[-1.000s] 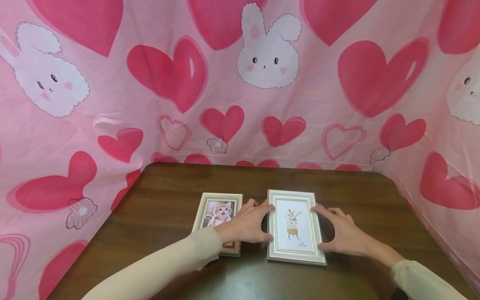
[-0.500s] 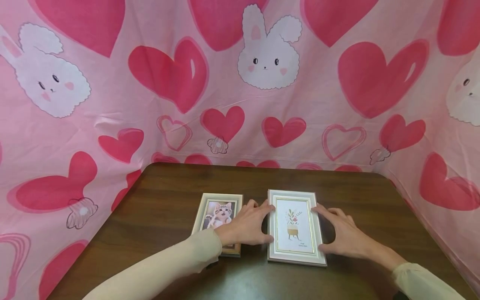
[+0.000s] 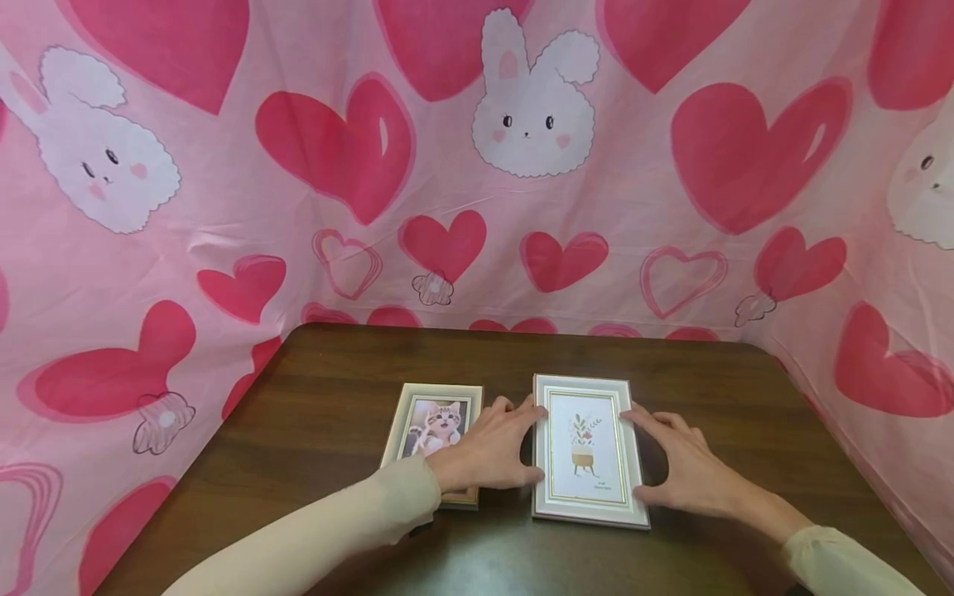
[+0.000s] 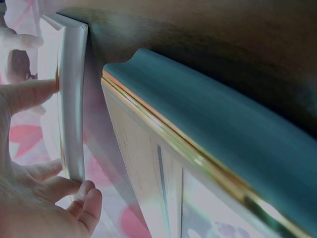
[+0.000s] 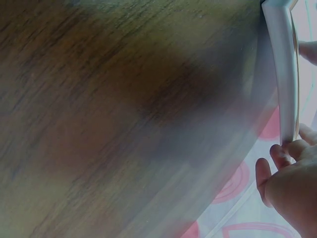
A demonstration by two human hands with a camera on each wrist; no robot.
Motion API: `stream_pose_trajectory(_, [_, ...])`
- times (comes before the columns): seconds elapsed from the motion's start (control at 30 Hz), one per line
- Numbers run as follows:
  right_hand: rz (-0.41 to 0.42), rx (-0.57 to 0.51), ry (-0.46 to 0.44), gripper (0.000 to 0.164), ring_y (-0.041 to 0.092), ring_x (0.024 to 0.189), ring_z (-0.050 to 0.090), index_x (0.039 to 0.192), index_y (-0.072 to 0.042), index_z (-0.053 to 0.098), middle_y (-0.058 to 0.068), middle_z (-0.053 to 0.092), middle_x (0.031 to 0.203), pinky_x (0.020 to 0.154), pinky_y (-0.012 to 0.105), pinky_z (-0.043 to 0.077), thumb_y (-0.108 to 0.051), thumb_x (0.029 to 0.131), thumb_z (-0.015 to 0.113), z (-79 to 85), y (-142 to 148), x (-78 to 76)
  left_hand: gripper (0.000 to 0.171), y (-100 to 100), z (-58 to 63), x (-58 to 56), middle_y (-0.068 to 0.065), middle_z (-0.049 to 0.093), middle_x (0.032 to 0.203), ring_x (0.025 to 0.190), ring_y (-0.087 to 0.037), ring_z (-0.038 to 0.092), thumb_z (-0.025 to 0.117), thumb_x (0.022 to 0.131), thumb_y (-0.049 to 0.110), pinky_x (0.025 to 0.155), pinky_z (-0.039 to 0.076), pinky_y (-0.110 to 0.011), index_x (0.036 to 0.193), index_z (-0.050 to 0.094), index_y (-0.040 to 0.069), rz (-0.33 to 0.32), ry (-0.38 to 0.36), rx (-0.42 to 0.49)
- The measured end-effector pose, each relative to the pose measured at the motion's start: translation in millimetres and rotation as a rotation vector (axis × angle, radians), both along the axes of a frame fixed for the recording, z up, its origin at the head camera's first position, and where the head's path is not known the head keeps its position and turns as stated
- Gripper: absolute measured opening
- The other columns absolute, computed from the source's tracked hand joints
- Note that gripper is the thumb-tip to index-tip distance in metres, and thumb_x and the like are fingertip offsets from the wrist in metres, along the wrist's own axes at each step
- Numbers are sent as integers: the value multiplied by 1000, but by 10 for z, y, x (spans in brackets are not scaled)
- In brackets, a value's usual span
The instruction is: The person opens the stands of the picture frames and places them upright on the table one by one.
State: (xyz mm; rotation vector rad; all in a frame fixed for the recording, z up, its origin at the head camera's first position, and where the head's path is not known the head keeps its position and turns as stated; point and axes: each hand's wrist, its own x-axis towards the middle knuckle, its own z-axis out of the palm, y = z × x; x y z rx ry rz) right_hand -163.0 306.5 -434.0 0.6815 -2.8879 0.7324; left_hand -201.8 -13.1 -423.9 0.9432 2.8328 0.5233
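A white picture frame [image 3: 589, 509] with a gold inner line and a potted-plant print lies face up on the table, between both hands. My left hand [image 3: 488, 447] holds its left side, thumb near the lower part and fingertips higher up. On the opposite side my right hand [image 3: 689, 468] grips the edge the same way. The right wrist view shows the fingers of that hand [image 5: 297, 183] curled at the frame's end [image 5: 285, 69]. Left of it, a smaller cream picture frame [image 3: 398, 418] with a kitten photo is partly covered by my left hand and sleeve.
The dark wooden table [image 3: 343, 356] has rounded far corners. Pink cloth [image 3: 611, 207] printed with hearts and rabbits hangs behind it and along both sides. In the left wrist view the kitten frame's edge [image 4: 208, 109] stands close to the camera.
The white frame's far edge has shifted very slightly away, with both hands staying at its sides. The kitten frame has not moved.
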Motion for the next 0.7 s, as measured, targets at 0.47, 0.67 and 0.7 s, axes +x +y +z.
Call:
stream_pose_trajectory(0.47, [2,1,24,101,39,130,43,152,-13,50,25,49,156,89,55,33,-39,67,96,-10,-7,33,85,-2,-6,32,-6,34,169,113,-21,47,84,84,48,81,43,-29,157,50,22,8,24,4])
stream_pose_trajectory(0.67, [-2,3,44,100,40,130,43,152,-13,50,26,48,156,90,54,33,-38,67,97,-11,-11,49,86,-3,-12,41,-6,33,169,113,-20,48,84,83,48,82,43,-29,157,50,22,8,38,4])
stream_pose_trajectory(0.7, [-1,4,45,101,40,130,43,153,-14,50,26,48,156,90,55,33,-38,67,97,-13,-13,50,86,-2,-12,45,-6,33,169,113,-20,47,84,83,49,82,43,-29,158,49,22,9,36,4])
